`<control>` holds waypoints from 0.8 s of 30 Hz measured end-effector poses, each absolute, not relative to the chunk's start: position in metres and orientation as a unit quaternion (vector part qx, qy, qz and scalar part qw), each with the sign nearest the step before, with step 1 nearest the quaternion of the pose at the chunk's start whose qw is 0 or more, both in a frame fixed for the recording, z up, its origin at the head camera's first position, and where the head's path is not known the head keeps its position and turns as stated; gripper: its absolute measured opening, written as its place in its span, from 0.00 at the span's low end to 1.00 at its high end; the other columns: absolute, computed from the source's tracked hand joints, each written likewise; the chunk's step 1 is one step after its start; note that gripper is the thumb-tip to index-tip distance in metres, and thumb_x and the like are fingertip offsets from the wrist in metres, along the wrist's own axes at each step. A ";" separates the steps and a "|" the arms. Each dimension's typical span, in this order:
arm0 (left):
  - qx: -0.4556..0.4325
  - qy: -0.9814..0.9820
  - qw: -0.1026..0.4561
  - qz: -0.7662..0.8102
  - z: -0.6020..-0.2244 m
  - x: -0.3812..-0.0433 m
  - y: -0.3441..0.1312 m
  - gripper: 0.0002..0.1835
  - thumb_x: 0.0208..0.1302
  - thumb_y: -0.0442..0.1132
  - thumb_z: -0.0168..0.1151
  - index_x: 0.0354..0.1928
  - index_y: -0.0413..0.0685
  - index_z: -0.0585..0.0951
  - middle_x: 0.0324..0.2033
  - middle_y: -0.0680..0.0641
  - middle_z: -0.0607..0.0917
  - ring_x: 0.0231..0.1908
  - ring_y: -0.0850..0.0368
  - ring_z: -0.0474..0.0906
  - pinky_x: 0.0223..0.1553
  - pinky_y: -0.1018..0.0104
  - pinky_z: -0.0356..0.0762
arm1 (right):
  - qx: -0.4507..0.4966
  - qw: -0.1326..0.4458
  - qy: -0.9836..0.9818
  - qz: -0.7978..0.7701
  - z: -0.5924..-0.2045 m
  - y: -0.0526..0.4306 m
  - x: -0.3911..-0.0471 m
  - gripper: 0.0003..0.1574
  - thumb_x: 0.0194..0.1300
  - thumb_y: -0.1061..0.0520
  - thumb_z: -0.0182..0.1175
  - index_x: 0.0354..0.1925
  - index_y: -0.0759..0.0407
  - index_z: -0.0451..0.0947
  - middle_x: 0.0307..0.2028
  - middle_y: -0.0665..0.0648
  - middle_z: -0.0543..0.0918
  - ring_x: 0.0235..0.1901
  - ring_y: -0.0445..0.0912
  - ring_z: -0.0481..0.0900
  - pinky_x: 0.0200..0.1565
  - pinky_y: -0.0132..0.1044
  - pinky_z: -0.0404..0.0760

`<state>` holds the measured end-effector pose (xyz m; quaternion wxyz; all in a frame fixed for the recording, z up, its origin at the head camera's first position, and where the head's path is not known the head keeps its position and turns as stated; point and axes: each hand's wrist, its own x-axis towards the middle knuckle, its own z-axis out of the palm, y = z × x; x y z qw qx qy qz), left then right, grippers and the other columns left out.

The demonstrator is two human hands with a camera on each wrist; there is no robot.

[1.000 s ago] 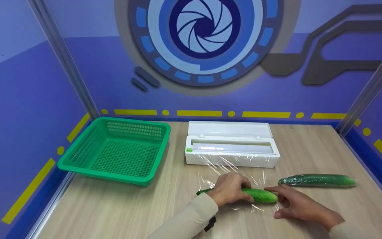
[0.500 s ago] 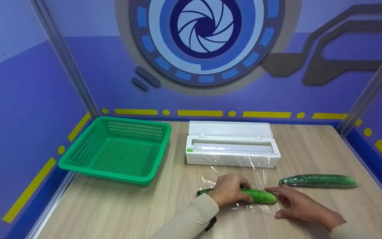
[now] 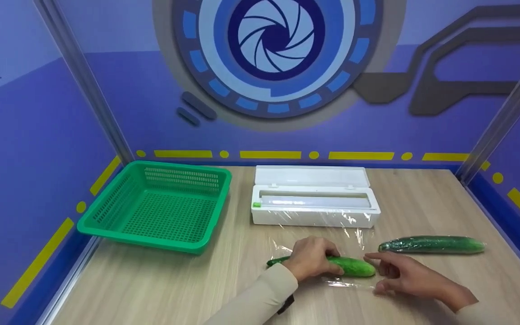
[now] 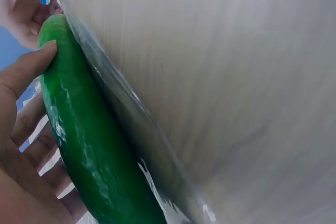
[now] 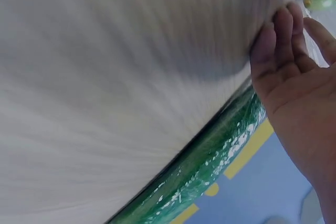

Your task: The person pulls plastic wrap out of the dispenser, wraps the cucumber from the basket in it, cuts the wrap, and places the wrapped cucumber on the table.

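Note:
A bright green cucumber (image 3: 355, 267) lies on a sheet of cling film (image 3: 339, 284) spread over the table. My left hand (image 3: 312, 257) grips it from above; in the left wrist view the thumb rests on one side of the cucumber (image 4: 89, 129), with the fingers along the other. Beside the tip, my right hand (image 3: 406, 276) has its index finger stretched out and its thumb low by the film's edge. In the right wrist view that hand's fingers (image 5: 283, 30) are only slightly bent, and no held thing shows. The film runs back to a white dispenser box (image 3: 314, 219).
A second cucumber (image 3: 436, 245), wrapped in film, lies just beyond the right hand. The dispenser's lid (image 3: 312, 176) stands up behind the film roll (image 3: 314, 201). A green plastic basket (image 3: 217, 216) sits at the back left. Printed wall panels (image 3: 260, 140) enclose the table.
My right hand has shifted slightly to the right. The film's creases have changed, and its near edge lies straighter in front of the cucumber. The left hand keeps its place on the cucumber.

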<state>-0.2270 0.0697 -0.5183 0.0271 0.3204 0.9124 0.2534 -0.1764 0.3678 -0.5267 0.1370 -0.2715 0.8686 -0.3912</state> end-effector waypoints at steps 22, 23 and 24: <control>0.315 0.912 0.047 0.257 -0.513 -0.229 0.069 0.18 0.49 0.55 0.86 0.42 0.63 0.93 0.35 0.68 0.89 0.35 0.75 0.76 0.38 0.75 0.70 | -0.343 0.075 0.857 -0.378 -0.535 0.361 -0.161 0.14 0.63 0.63 0.76 0.33 0.49 0.80 0.30 0.38 0.79 0.32 0.30 0.74 0.29 0.31 0.75; 0.315 0.912 0.046 0.259 -0.513 -0.229 0.069 0.18 0.48 0.55 0.87 0.41 0.63 0.93 0.35 0.68 0.89 0.35 0.75 0.76 0.37 0.75 0.70 | -0.341 0.075 0.858 -0.376 -0.534 0.361 -0.161 0.14 0.62 0.64 0.76 0.33 0.49 0.80 0.30 0.37 0.79 0.32 0.30 0.74 0.29 0.31 0.75; 0.315 0.912 0.047 0.258 -0.514 -0.229 0.069 0.18 0.49 0.55 0.86 0.42 0.63 0.94 0.35 0.68 0.89 0.35 0.75 0.76 0.37 0.75 0.70 | -0.338 0.075 0.860 -0.376 -0.533 0.361 -0.161 0.15 0.62 0.65 0.75 0.33 0.49 0.80 0.31 0.37 0.78 0.32 0.31 0.74 0.29 0.31 0.76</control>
